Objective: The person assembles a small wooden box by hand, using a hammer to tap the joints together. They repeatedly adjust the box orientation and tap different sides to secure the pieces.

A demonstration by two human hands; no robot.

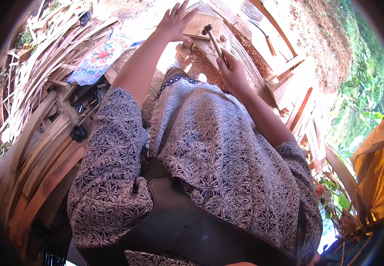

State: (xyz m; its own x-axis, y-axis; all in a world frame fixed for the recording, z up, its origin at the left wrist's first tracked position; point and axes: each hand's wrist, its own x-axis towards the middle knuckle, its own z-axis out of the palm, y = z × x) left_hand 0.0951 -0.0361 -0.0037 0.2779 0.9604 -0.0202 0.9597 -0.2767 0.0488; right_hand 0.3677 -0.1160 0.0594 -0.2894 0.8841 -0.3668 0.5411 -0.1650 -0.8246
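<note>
My right hand point(233, 71) is closed round the handle of a hammer point(216, 43). The hammer's dark head points up and away from me, in front of a pale wooden block point(204, 25). My left hand point(174, 24) is stretched out at the block's left side, fingers spread, with nothing held in it. Whether its thumb side touches the block I cannot tell. Under and beside the block runs a long wooden plank point(240, 53), slanting from the far side toward my right.
Many thin wood strips point(46, 66) are heaped at the left, with a printed plastic sack point(101, 60) beside them. Longer boards point(46, 164) lie at the lower left. A tool with a wooden handle point(270, 45) rests at the far right. Green plants point(364, 95) grow beyond.
</note>
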